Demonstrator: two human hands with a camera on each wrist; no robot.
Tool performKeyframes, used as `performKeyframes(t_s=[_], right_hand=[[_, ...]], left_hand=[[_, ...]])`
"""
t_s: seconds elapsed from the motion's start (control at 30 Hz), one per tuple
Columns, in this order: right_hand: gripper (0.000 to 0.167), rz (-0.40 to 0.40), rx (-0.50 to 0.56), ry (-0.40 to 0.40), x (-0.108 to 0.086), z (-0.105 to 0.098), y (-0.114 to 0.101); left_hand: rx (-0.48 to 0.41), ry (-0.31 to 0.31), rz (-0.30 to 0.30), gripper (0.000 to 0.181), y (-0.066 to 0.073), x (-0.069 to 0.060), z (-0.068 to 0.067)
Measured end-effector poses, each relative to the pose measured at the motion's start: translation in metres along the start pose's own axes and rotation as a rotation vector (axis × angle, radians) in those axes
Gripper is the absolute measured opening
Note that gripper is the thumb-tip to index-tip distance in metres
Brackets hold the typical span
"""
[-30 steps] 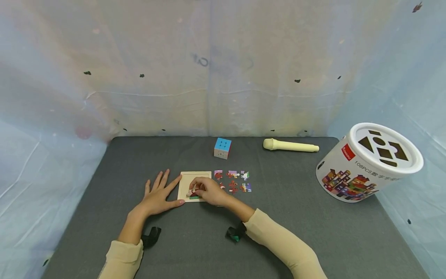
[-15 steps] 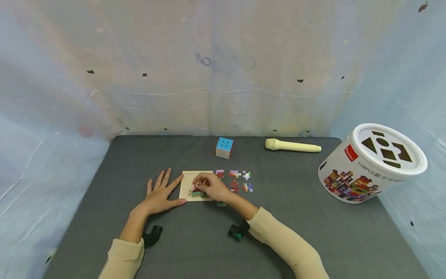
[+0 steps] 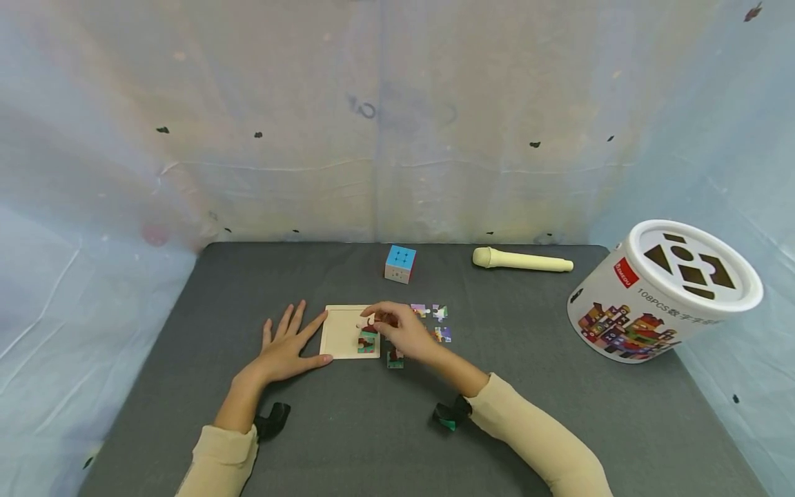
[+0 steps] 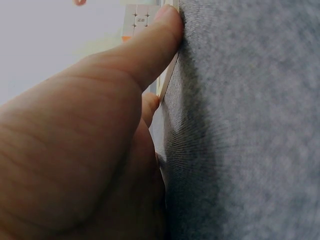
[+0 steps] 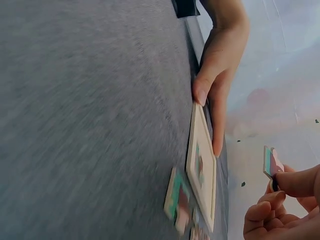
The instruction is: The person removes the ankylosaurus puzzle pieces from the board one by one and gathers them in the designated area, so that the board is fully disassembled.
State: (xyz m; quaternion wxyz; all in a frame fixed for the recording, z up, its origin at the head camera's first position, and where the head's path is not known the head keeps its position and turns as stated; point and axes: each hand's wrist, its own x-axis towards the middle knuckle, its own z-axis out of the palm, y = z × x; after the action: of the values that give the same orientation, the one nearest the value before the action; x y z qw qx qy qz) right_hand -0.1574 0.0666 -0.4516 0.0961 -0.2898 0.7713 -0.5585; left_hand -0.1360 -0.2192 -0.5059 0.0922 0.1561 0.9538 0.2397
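My left hand lies with fingers spread, thumb and index finger touching the left edge of a pale wooden puzzle tray. In the right wrist view, my right hand pinches a jigsaw piece between thumb and fingers, raised above the tray. In the head view, that hand hovers over the tray's right edge and partly hides the piece. One green and brown jigsaw piece lies in the tray's lower right corner. Another green jigsaw piece rests on the table just outside that corner.
Loose jigsaw pieces lie right of the tray, some hidden by the right hand. A blue-topped puzzle cube and a pale yellow toy microphone stand farther back. A large white block tub is at the right.
My right hand has moved right and up from the tray with the pinched piece, uncovering the piece in the lower right corner. My left hand stays on the tray's edge.
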Motion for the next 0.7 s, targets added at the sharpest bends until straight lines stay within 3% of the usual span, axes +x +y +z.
performKeyframes(t_s=[0.23,0.4,0.7], right_hand=[[0.022,0.055,-0.08,0.038,-0.023,-0.02,0.003],[0.022,0.079,-0.113,0.045,-0.038,-0.033,0.008],[0.022,0.075,-0.14,0.039,-0.057,-0.04,0.016]], left_hand=[[-0.009,-0.001,0.004,0.096,-0.002,0.002,0.003],[-0.028,0.016,0.017,0.094,0.004,-0.001,-0.001],[0.003,-0.002,-0.002,0.093,0.012,-0.003,-0.009]])
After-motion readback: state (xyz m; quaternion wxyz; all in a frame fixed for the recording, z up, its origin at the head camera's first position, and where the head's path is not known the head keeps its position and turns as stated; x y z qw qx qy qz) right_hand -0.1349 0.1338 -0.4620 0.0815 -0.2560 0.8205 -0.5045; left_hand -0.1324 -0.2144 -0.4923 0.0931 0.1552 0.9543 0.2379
